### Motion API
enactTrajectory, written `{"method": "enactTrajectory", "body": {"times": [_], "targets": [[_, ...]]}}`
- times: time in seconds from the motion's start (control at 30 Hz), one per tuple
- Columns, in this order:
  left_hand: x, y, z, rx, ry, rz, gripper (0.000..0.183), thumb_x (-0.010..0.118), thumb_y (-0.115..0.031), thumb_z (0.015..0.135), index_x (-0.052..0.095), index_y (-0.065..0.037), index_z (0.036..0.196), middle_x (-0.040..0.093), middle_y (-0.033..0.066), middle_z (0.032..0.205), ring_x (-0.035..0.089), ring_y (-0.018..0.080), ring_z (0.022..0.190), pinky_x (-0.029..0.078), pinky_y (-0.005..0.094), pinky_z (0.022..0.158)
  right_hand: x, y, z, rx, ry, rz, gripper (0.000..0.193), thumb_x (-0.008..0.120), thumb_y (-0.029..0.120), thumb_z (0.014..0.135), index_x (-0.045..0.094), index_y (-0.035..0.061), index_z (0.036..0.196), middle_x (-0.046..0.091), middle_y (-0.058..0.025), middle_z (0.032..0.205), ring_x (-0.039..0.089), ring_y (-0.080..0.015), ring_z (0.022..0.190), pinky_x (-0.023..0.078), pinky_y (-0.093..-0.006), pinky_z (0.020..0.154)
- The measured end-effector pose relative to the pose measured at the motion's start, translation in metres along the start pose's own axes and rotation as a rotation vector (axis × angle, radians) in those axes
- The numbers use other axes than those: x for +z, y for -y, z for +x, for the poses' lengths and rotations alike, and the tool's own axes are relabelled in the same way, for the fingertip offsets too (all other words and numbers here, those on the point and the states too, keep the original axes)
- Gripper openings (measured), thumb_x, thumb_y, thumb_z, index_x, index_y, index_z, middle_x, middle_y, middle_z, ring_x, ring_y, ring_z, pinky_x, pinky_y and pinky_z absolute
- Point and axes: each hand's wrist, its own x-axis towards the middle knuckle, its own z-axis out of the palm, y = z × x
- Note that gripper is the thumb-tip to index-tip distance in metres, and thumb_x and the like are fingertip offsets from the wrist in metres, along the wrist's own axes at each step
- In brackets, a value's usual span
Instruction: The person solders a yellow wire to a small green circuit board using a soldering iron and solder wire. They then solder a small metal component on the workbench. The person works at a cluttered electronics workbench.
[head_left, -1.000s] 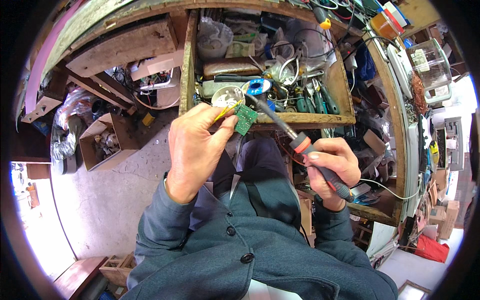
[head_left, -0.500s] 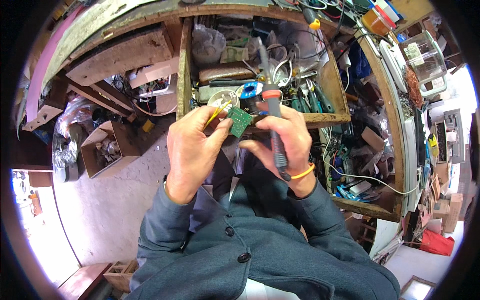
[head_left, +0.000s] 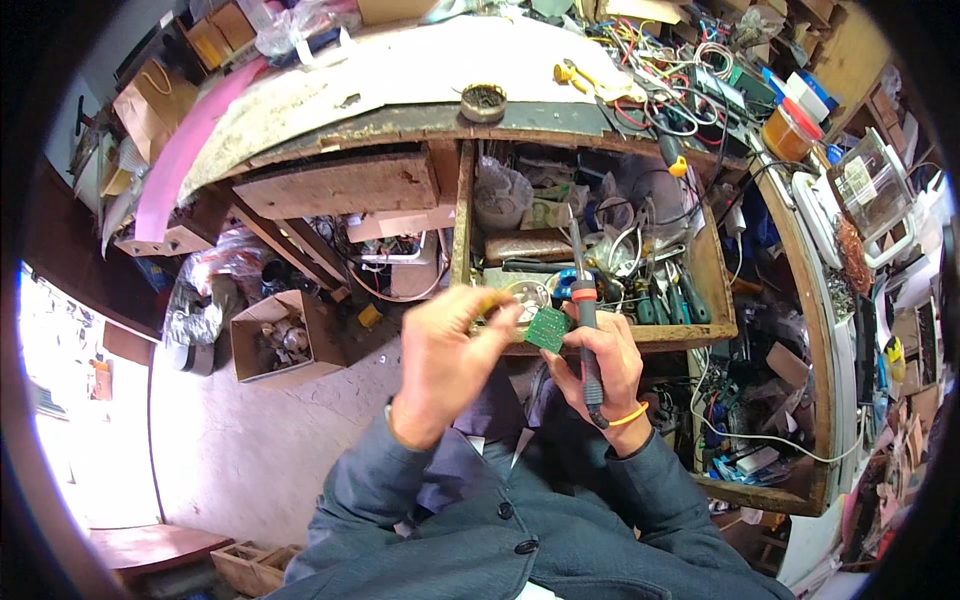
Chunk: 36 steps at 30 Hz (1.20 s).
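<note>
My right hand (head_left: 607, 362) is closed around a soldering iron (head_left: 586, 330) with a black and red handle, its metal tip pointing up and away. The same hand pinches a small green circuit board (head_left: 548, 329) between thumb and fingers, solder dots facing up. Just left of the board, my left hand (head_left: 445, 350) is closed and smeared by motion. A thin yellow tool, seen earlier as tweezers (head_left: 494, 302), shows blurred at its fingers. Both hands are over the front edge of an open wooden drawer (head_left: 640, 336).
In the drawer lie screwdrivers (head_left: 690, 296), a blue solder spool (head_left: 567, 283) and loose wires. A round tin (head_left: 484, 102) stands on the bench edge. Tangled cables (head_left: 690, 65) are at the far right. On the floor sits a cardboard box (head_left: 285, 340).
The green board has passed from my left hand to my right, which still holds the soldering iron. My left hand has drawn away from the board. The view has shifted to show more bench.
</note>
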Motion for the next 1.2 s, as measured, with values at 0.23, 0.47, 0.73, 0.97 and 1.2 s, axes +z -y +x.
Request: {"method": "enactTrajectory", "body": {"times": [0.23,0.47,0.73,0.97,1.2], "targets": [[-0.053,0.009,0.162,0.209,-0.215,0.37,0.02,0.079,-0.02,0.097,0.083,-0.002,0.105,0.081,0.006,0.088,0.071,0.011,0.078,0.054,0.0278,0.072,0.001,-0.002,-0.001,-0.021,-0.041,0.006,0.047,0.092,0.004,0.074,0.065,0.0118,0.112,0.074,-0.0145,0.109,0.071,-0.0355,0.095,0.056,-0.0442,0.086],[-0.071,0.045,0.286,-0.023,-0.194,0.579,0.05,0.078,-0.053,0.092,0.084,-0.012,0.121,0.083,0.0151,0.099,0.078,0.0237,0.091,0.057,0.0391,0.082,0.001,-0.001,0.001,0.013,-0.032,0.04,0.044,0.092,0.005,0.074,0.066,0.0117,0.109,0.073,-0.013,0.102,0.07,-0.0358,0.093,0.056,-0.0441,0.084],[-0.09,0.055,0.288,0.039,-0.288,0.588,0.054,0.057,-0.053,0.107,0.08,-0.004,0.113,0.081,0.0177,0.103,0.077,0.0306,0.099,0.055,0.0437,0.088,0.004,-0.004,0.003,0.014,-0.035,0.036,0.044,0.091,0.005,0.076,0.065,0.0115,0.11,0.075,-0.016,0.107,0.071,-0.0371,0.093,0.057,-0.0452,0.084],[-0.062,0.019,0.179,-0.035,-0.04,-0.091,0.024,0.066,-0.021,0.109,0.08,-0.002,0.112,0.055,-0.0075,0.078,0.044,0.0028,0.068,0.033,0.0223,0.061,0.0,-0.004,-0.001,0.004,-0.046,0.011,0.045,0.092,0.004,0.076,0.065,0.0115,0.111,0.074,-0.0145,0.105,0.071,-0.0365,0.092,0.057,-0.0444,0.083],[-0.041,-0.016,0.069,-0.368,0.313,-0.602,0.026,0.062,-0.025,0.112,0.068,0.001,0.116,0.077,0.0133,0.085,0.06,0.0092,0.054,0.044,0.0205,0.049,0.003,-0.005,0.003,-0.013,-0.059,0.008,0.046,0.092,0.002,0.075,0.066,0.0106,0.112,0.075,-0.0142,0.103,0.072,-0.0357,0.093,0.058,-0.0432,0.085]]}}
